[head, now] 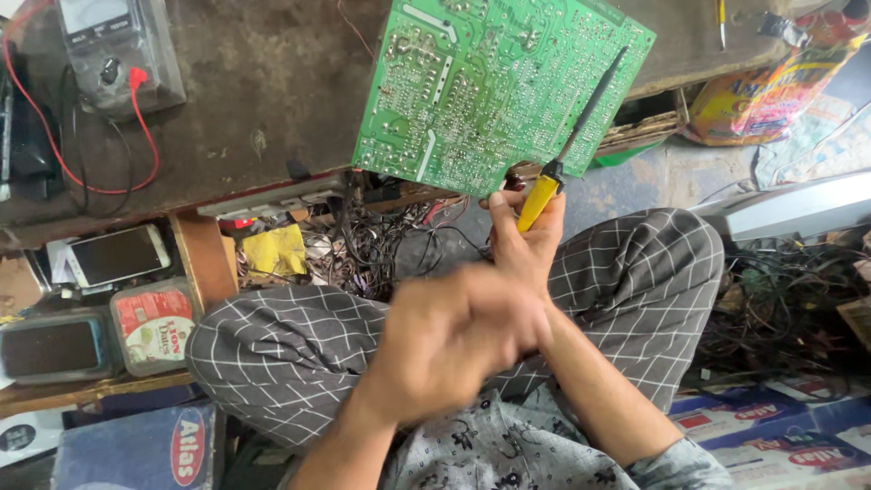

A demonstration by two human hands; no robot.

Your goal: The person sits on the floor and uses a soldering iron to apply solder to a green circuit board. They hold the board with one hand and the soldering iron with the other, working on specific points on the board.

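My right hand (526, 249) is raised in front of my knees. It pinches the lower edge of a green circuit board (490, 82), solder side facing me, and also grips a soldering iron by its yellow handle (540, 198). The iron's dark shaft lies across the board's right part. My left hand (454, 340) is blurred just below the right hand, fingers curled; nothing shows in it. Both legs are in grey checked trousers (290, 354).
A dark workbench (254, 82) carries a multimeter (113, 50) with a red lead (54, 145). A phone (118, 256) and a plastic tub (152, 325) lie at left. Tangled wires (363, 240) hang under the bench, more wires (789, 299) at right. Boxes (771, 436) at lower right.
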